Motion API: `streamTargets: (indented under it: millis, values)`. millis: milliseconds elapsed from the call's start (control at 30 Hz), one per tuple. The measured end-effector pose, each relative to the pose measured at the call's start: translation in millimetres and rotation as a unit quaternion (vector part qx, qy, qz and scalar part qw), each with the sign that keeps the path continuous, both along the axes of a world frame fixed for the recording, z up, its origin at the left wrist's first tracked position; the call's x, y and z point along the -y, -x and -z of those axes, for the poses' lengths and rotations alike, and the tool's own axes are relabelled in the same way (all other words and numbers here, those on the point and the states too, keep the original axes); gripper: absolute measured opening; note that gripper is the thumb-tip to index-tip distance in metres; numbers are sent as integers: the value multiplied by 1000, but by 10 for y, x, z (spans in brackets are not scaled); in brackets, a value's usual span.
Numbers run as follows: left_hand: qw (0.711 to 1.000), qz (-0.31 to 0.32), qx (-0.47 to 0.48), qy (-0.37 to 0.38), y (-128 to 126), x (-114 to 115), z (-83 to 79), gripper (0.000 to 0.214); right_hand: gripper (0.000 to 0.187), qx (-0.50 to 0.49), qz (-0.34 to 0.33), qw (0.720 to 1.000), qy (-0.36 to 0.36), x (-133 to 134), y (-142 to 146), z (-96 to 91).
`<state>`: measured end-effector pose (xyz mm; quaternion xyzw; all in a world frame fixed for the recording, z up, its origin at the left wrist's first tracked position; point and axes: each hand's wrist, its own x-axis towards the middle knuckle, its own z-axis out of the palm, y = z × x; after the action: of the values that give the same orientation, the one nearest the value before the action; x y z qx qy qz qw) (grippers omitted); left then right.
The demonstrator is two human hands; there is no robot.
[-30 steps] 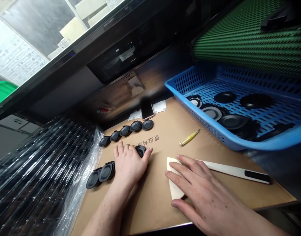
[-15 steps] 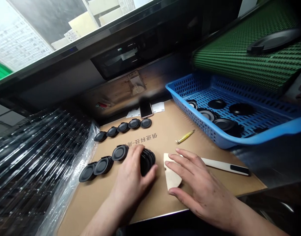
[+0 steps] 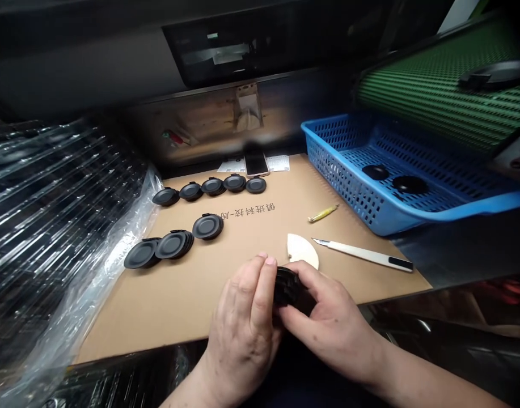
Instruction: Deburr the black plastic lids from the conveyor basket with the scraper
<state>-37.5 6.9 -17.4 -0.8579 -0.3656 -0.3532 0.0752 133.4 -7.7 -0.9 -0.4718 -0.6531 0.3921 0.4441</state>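
Observation:
Near the front edge of a brown cardboard sheet (image 3: 191,294), my left hand (image 3: 245,323) and my right hand (image 3: 328,320) are both closed around a stack of black round caps (image 3: 290,289), held between them. More black caps lie on the sheet: a row (image 3: 211,187) at the back and overlapping groups (image 3: 172,246) at the left. A cream fan-shaped piece (image 3: 303,250) lies just beyond my right hand.
A white utility knife (image 3: 366,255) and a small yellow tool (image 3: 323,213) lie to the right. A blue basket (image 3: 370,209) with black parts stands at the right, under a green belt (image 3: 434,96). A phone (image 3: 256,163) lies at the back. Plastic-wrapped black trays (image 3: 51,215) fill the left.
My left hand picked the stack of caps off the sheet and brought it toward me. My right hand left the cream piece and closed on the stack. The view tilted down.

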Motion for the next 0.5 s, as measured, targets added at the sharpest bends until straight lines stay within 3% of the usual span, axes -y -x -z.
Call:
streamTargets:
  millis: [167,267,400,500]
  values:
    - [998,-56,3,-16,-9,50,26,61,24,43,18,999,-12,0,148,61]
    - [999,-37,21,-5,69,34,50,52,25,95,-3,995,-35,1,151,-4]
    - [999,22,43,-18,305,-27,78,55,34,197,-62,975,-77,-145,-145,-166]
    - [997,47,43,-36,491,-38,97,72,28,288,27,954,-84,-465,-547,-202]
